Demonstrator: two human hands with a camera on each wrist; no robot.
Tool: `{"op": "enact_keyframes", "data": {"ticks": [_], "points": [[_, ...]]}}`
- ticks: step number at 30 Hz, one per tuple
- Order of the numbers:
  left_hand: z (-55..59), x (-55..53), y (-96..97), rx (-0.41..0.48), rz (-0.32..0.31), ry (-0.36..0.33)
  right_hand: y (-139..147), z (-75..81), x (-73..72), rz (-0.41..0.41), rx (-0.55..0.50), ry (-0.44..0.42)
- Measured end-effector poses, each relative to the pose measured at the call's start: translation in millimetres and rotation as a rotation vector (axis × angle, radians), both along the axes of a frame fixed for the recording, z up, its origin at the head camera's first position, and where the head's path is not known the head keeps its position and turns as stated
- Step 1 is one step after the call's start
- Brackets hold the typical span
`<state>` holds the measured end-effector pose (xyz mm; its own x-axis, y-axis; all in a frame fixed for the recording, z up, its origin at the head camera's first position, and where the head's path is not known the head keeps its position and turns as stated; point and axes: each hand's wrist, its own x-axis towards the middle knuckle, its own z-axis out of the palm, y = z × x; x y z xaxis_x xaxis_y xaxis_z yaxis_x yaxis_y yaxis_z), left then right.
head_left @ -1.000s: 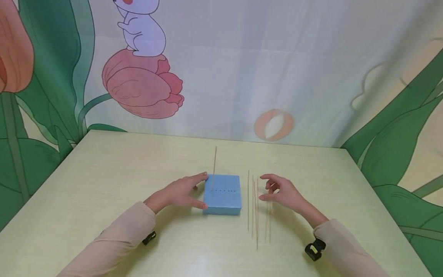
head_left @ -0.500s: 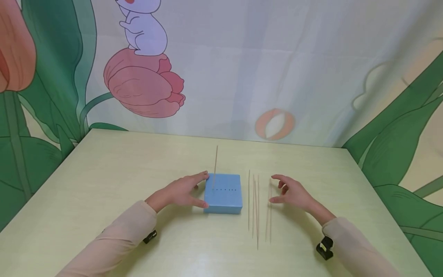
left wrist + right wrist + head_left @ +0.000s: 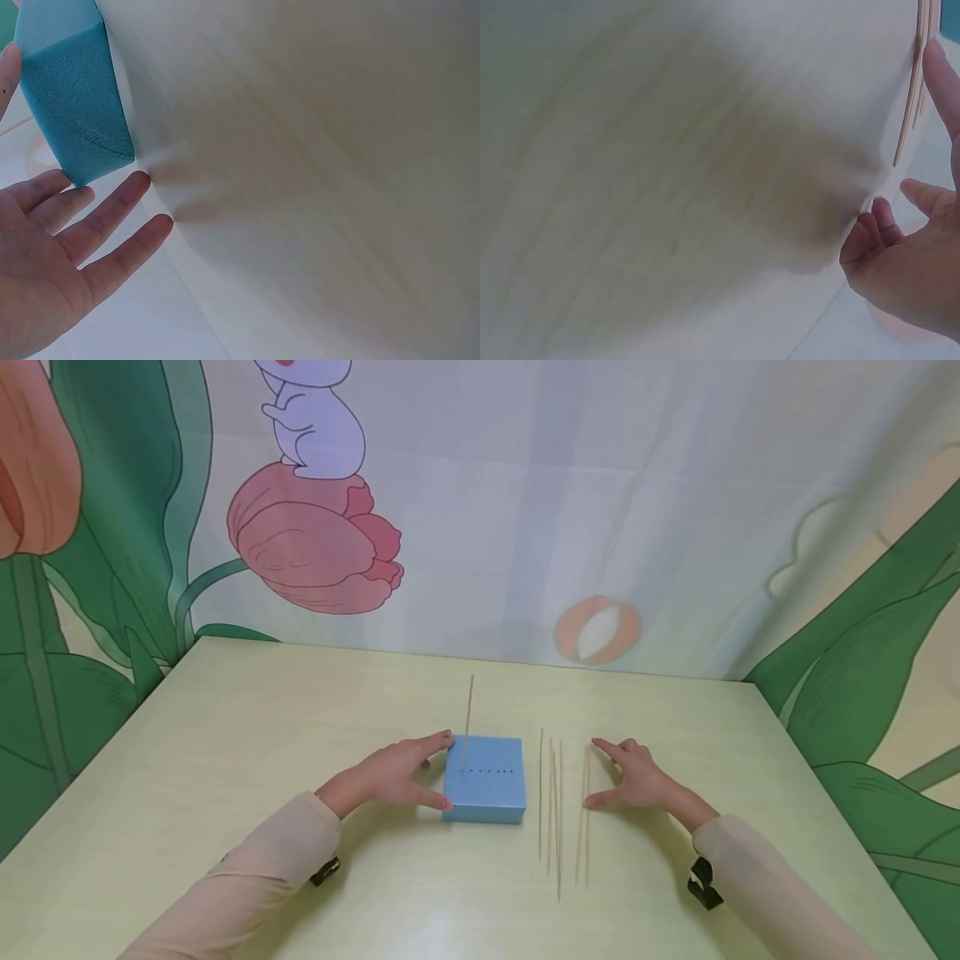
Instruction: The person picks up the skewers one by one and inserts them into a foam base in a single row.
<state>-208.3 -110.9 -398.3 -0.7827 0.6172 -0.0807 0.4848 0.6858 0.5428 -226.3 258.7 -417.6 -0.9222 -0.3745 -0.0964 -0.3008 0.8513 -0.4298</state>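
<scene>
A light blue foam block [image 3: 486, 789] lies on the table with a line of small holes across its top. One thin wooden stick [image 3: 468, 710] stands upright in the leftmost hole. My left hand [image 3: 393, 774] rests at the block's left side, thumb at the near corner and index finger at the far one; its other fingers extend loosely in the left wrist view. Two thin sticks [image 3: 582, 839] lie beside my right hand [image 3: 633, 779]. Its thumb tip overlaps them, the index finger reaches toward their far ends, and the remaining fingers are bent. Nothing is lifted.
Several more thin sticks [image 3: 555, 827] lie roughly parallel between the block and the right hand. The pale wooden table [image 3: 315, 693] ends at a printed curtain [image 3: 480, 527] at the back. A dark wrist device [image 3: 705, 885] hangs under the right sleeve.
My right hand has moved right, from above the middle sticks to the rightmost pair, and its thumb and index finger have spread. The left hand and block have stayed in place.
</scene>
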Motion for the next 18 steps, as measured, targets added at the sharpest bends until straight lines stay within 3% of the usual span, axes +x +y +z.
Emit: {"op": "enact_keyframes", "data": {"ticks": [10, 18], "points": [[-0.2, 0.0, -0.1, 0.003, 0.006, 0.003, -1.5, 2.5, -4.4, 0.011, 0.057, -0.047], [-0.7, 0.2, 0.7, -0.002, 0.006, 0.000, -3.0, 2.6, -6.2, -0.005, 0.037, -0.069]]}}
